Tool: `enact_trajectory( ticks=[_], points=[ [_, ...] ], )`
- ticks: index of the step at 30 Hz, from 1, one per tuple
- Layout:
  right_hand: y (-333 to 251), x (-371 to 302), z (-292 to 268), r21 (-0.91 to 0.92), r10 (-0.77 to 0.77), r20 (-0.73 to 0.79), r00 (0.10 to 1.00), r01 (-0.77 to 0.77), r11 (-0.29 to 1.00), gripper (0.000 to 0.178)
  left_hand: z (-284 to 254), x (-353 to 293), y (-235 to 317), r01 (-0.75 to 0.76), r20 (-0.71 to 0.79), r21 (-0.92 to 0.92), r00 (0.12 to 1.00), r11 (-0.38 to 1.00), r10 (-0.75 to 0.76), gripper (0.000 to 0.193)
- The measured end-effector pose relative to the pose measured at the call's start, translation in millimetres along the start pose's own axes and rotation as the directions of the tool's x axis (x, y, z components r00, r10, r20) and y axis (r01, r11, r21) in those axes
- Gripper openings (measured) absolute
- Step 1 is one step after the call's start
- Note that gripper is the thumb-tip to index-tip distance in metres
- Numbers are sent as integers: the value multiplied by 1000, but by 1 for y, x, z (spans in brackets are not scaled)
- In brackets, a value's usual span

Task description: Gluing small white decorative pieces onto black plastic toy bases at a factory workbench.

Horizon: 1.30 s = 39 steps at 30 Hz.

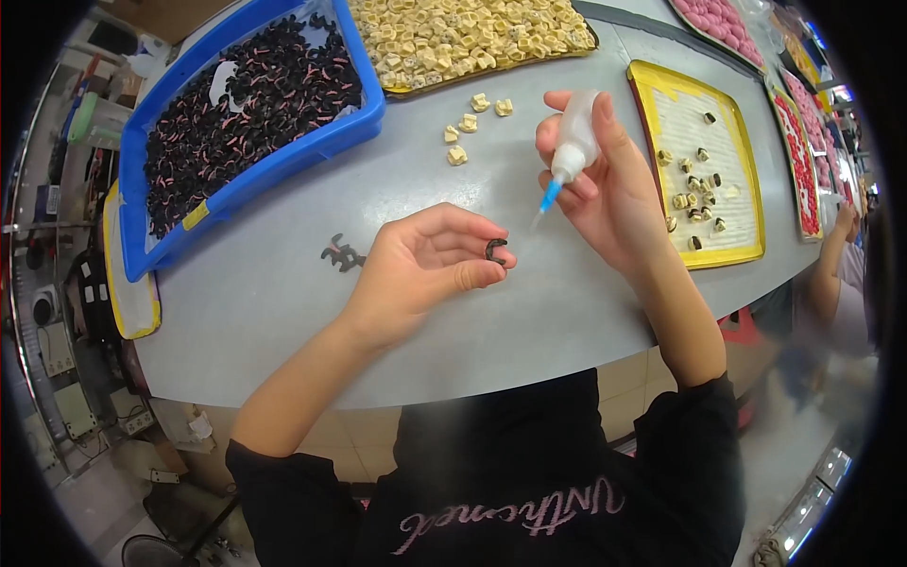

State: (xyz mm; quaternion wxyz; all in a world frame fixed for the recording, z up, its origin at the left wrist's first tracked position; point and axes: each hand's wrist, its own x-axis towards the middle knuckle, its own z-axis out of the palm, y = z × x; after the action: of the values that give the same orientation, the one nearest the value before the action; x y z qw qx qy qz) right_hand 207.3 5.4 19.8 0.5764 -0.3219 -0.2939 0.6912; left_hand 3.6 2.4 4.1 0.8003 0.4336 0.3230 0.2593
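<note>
Between thumb and fingertips, my left hand (406, 269) pinches a small black C-shaped piece (495, 250) over the grey table. My right hand (614, 180) is wrapped round a translucent squeeze bottle (576, 137) with a blue needle tip. The bottle tilts so that its tip points down and left, just to the right of the black piece and apart from it. A few more black curved pieces (342, 253) lie on the table left of my left hand. Beyond both hands, several loose cream-coloured pieces (468, 123) are scattered.
A blue bin (255, 175) of black and pink pieces stands at the far left. Behind is a tray piled with cream pieces (463, 38). At right, a yellow-rimmed tray (751, 189) carries several cream-and-black pieces. Another person's arm (831, 255) shows at the far right.
</note>
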Motion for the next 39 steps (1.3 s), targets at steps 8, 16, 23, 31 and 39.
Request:
enact_trajectory(
  ticks=[8,16,23,31,39],
  points=[
    [3,-5,9,-255,-30,-13,999,26,967,49,1,4,-10,-201,113,9,974,980,199,29],
    [6,-8,13,-383,-77,35,996,84,920,42,-3,5,-12,-237,179,43,957,970,226,27],
    [7,-9,16,-419,-98,7,995,92,903,39,-3,4,-13,-242,183,54,956,969,228,28],
    [10,-9,15,-423,-107,36,994,112,899,37,-5,4,-14,-242,177,53,957,969,230,27],
    [10,-8,13,-400,-113,65,991,130,907,36,-5,4,-14,-245,181,55,956,968,231,28]
  ],
)
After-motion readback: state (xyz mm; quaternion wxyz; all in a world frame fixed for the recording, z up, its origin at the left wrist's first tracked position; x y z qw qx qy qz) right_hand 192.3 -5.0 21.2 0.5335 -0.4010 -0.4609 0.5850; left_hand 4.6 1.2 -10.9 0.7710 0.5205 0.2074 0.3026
